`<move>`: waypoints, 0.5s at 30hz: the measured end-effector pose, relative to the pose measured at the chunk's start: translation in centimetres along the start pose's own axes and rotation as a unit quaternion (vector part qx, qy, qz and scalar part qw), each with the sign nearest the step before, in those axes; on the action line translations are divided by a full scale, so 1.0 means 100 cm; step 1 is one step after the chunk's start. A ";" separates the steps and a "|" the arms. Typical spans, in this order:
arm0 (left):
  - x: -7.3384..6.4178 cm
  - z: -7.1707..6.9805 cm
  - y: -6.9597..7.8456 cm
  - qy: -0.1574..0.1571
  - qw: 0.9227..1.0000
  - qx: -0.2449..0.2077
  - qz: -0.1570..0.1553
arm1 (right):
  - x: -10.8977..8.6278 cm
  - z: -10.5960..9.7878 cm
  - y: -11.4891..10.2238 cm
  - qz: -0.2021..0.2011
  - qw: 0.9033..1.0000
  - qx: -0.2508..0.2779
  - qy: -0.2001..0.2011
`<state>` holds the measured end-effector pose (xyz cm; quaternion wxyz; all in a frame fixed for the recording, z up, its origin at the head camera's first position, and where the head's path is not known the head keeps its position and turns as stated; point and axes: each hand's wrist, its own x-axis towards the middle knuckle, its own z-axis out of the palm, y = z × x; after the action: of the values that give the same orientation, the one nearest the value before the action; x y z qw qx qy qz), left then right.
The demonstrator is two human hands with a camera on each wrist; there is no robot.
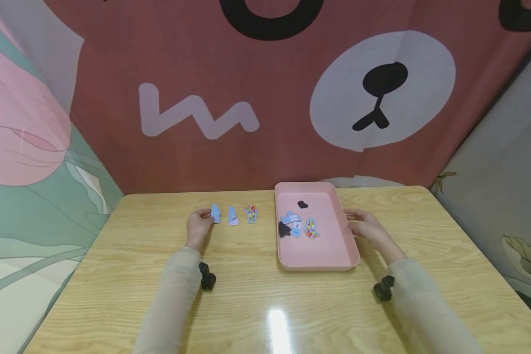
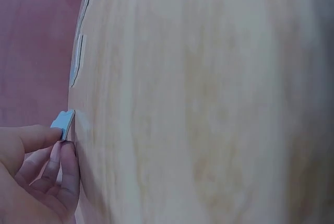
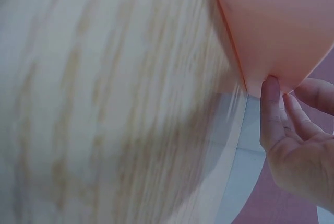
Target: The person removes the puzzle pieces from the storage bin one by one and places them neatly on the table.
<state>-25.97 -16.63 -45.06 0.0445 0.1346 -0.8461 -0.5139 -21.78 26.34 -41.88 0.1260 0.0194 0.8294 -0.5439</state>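
A thin, flat, pointed light-blue piece sits pinched at the fingertips of the left hand over the wood-grained tabletop — well left of the smooth, round-cornered, rectangular pink tray, whose outer right wall the right hand touches with extended, unclamped fingers.

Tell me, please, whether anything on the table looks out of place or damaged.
Nothing clearly looks spilled or damaged. The untidiest spot is the pink tray, where several small pieces lie jumbled at differing angles, while three others beside it form a neat row.
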 end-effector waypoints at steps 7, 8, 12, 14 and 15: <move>-0.001 0.000 0.002 0.009 1.000 0.020 0.008 | -0.001 -0.001 0.000 0.003 1.000 0.006 0.000; -0.001 0.000 0.002 0.009 1.000 0.019 0.006 | -0.001 -0.001 0.000 0.002 1.000 0.005 0.000; -0.001 -0.001 0.001 0.012 1.000 0.022 -0.006 | 0.000 0.000 0.000 0.001 1.000 0.004 0.004; 0.000 -0.001 0.001 0.014 1.000 0.022 -0.010 | 0.000 0.000 -0.001 -0.001 1.000 0.002 0.004; 0.000 -0.001 0.001 0.015 1.000 0.022 -0.011 | 0.000 0.000 -0.001 0.000 1.000 0.002 0.004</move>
<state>-26.00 -16.64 -44.92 0.0485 0.1525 -0.8551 -0.4931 -21.77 26.35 -41.79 0.1226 0.0219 0.8286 -0.5458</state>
